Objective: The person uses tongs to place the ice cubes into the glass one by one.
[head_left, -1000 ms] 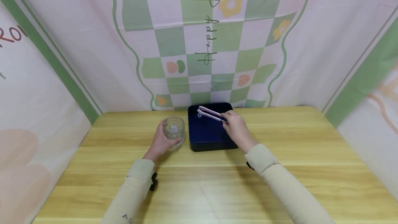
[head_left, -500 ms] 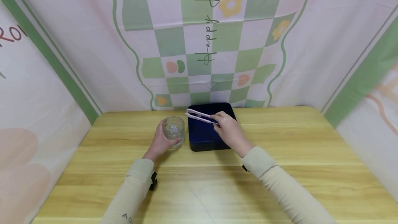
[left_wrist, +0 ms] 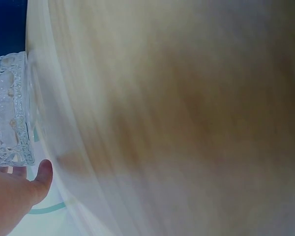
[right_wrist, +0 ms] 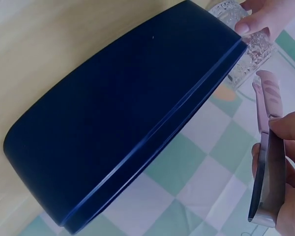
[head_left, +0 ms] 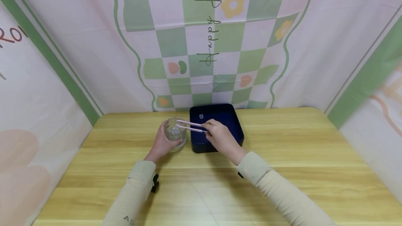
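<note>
My left hand (head_left: 164, 140) holds a clear patterned drinking glass (head_left: 180, 133) by its side on the table, left of a dark blue tray. In the left wrist view, the glass (left_wrist: 7, 118) shows at the left edge, with the thumb near its base. Pink-tipped metal tongs (head_left: 192, 123) are gripped in my right hand (head_left: 220, 137), above the tray's left wall. Their tips reach over the glass's mouth; whether anything is between them I cannot tell. The right wrist view shows the tongs' metal handle (right_wrist: 271, 182) between thumb and fingers.
The square blue tray (head_left: 216, 147) stands near the back of the wooden table (head_left: 282, 177). Inside it, toward the back left, lies a small clear cube-like piece (head_left: 201, 116). A printed checkered cloth (head_left: 201, 44) hangs right behind the table.
My right hand has moved left and slightly nearer, carrying the tong tips from above the tray to over the glass. My left hand and the glass have stayed put.
</note>
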{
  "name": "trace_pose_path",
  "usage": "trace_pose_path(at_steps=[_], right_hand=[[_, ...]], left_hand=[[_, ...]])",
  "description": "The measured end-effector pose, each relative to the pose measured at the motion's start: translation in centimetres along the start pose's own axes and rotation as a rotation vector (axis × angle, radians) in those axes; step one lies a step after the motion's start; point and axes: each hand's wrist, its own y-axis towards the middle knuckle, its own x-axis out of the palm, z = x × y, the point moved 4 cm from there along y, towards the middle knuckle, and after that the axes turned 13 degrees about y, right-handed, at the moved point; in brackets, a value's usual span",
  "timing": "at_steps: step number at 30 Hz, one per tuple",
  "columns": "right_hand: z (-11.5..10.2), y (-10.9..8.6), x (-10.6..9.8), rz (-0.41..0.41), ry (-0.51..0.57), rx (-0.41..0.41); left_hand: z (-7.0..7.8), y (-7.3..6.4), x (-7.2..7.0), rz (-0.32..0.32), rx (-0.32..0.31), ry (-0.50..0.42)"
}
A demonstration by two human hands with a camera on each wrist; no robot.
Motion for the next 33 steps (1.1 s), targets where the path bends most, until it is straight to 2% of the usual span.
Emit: trace_pose_path(at_steps=[17, 27, 33], right_hand=[[0.2, -0.1, 0.5, -0.007, 0.015, 0.033], [0.7, 0.2, -0.2, 0.064, 0.035, 0.036], [1.8, 0.6, -0.8, 0.109, 0.015, 0.084]], left_hand=[[0.2, 0.0, -0.2, -0.003, 0.003, -0.019], [0.3, -0.2, -0.2, 0.000, -0.003, -0.019], [0.3, -0.1, 0.0, 0.000, -0.011, -0.001]])
